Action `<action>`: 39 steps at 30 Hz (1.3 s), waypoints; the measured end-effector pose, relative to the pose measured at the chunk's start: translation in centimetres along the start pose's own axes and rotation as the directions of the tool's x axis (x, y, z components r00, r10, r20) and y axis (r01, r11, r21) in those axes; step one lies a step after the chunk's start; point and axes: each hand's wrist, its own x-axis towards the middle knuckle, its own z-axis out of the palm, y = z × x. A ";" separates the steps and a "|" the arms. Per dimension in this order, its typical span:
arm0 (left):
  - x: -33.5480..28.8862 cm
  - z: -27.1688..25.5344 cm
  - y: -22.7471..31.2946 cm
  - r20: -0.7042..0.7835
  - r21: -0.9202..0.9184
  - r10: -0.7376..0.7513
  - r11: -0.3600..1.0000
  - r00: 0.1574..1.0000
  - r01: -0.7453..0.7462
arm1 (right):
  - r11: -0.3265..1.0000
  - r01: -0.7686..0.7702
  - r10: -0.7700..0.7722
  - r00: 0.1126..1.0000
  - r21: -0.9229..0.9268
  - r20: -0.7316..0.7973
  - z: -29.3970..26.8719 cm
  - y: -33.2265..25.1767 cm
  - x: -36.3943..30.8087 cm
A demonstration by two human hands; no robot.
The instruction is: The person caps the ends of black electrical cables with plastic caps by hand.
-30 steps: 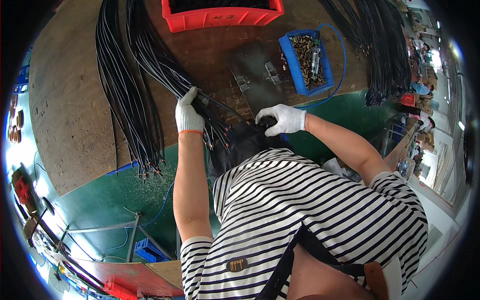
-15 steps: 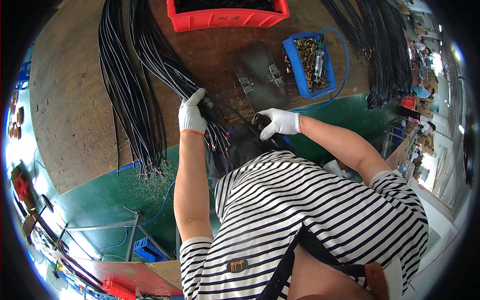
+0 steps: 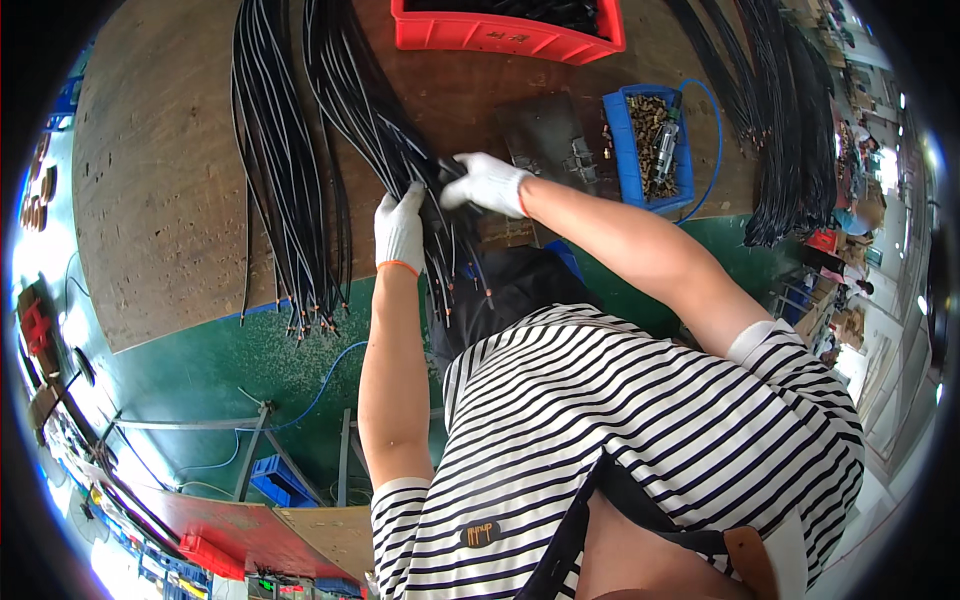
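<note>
A bundle of long black cables [image 3: 365, 125] runs down the table toward me, their copper-tipped ends hanging over my dark lap. My left hand [image 3: 401, 228], in a white glove, is closed around the bundle near those ends. Just right of it, my gloved right hand [image 3: 488, 186] is at the bundle's right side. Its fingers are curled around something dark among the cables, blurred and partly hidden. A second bundle of black cables [image 3: 285, 180] lies to the left, its copper ends past the table edge.
A red bin [image 3: 510, 38] of black parts stands at the back. On the right, a blue bin [image 3: 622, 150] holds brass fittings [image 3: 650, 130] and a hand tool [image 3: 665, 150] with a blue hose. Beside it lies a dark metal plate [image 3: 540, 125]. More cables [image 3: 790, 130] hang far right.
My right hand has moved from above my lap up and left to the cable bundle. My left hand keeps its hold. The whole view has shifted slightly.
</note>
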 end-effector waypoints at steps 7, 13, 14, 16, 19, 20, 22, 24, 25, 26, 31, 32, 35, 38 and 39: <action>-1.0 -3.7 2.1 0.055 -0.091 -0.026 0.995 0.998 0.031 | 0.993 0.037 -0.001 0.953 0.114 -0.303 2.1 -6.5 6.3; -1.5 -2.9 1.7 0.157 -0.246 -0.018 0.967 0.987 0.057 | 0.979 0.183 -0.143 0.928 0.086 -0.344 3.8 -4.7 4.4; -1.7 -2.6 1.7 0.148 -0.224 0.008 0.974 0.989 0.026 | 0.985 0.173 -0.156 0.932 0.025 -0.326 3.6 -3.9 4.1; -2.0 -2.7 1.7 0.117 -0.210 0.013 0.978 0.993 0.012 | 0.997 0.078 -0.077 0.969 -0.006 -0.234 2.9 -3.6 2.3; -1.5 -3.1 1.9 0.106 -0.178 0.015 0.984 0.994 0.004 | 0.990 0.142 -0.139 0.985 0.013 -0.104 1.7 -2.0 0.9; -1.3 -3.2 1.9 0.123 -0.165 0.009 0.986 0.992 0.011 | 0.991 0.135 -0.134 0.988 0.007 -0.072 1.5 -1.6 0.7; -1.4 -3.3 1.9 0.122 -0.153 -0.002 0.988 0.993 0.020 | 0.993 0.120 -0.119 0.993 -0.022 0.009 1.2 -1.3 0.0; -1.4 -3.2 1.9 0.120 -0.136 -0.015 0.990 0.993 0.032 | 0.997 0.072 -0.068 0.991 -0.032 0.117 1.5 -1.3 -0.8; -1.2 -3.2 1.7 0.116 -0.140 -0.016 0.990 0.993 0.032 | 0.999 0.033 -0.037 0.984 0.026 0.174 1.7 -1.1 -1.0; -1.0 -3.2 1.6 0.112 -0.143 -0.017 0.989 0.994 0.033 | 0.999 0.039 -0.042 0.983 0.021 0.176 1.9 -1.0 -1.1; -0.2 -3.2 0.9 0.143 -0.261 -0.074 0.959 0.987 0.110 | 0.978 0.030 -0.046 0.996 0.205 0.074 3.0 -1.1 -2.3; -0.1 -3.1 0.9 0.172 -0.335 -0.141 0.922 0.975 0.193 | 0.973 0.064 -0.077 0.996 0.223 0.051 2.9 -0.5 -2.0; -0.3 -2.6 1.2 0.102 -0.273 -0.212 0.934 0.972 0.232 | 0.951 -0.038 0.034 0.999 0.307 0.018 1.5 -0.2 -4.2; -0.4 -2.6 1.6 0.143 -0.180 -0.137 0.970 0.980 0.162 | 0.958 -0.052 0.049 0.999 0.281 0.017 0.1 2.1 -5.6; -0.4 -2.4 1.7 0.177 -0.170 -0.105 0.976 0.979 0.135 | 0.959 -0.036 0.037 0.999 0.282 0.002 -0.3 2.8 -6.3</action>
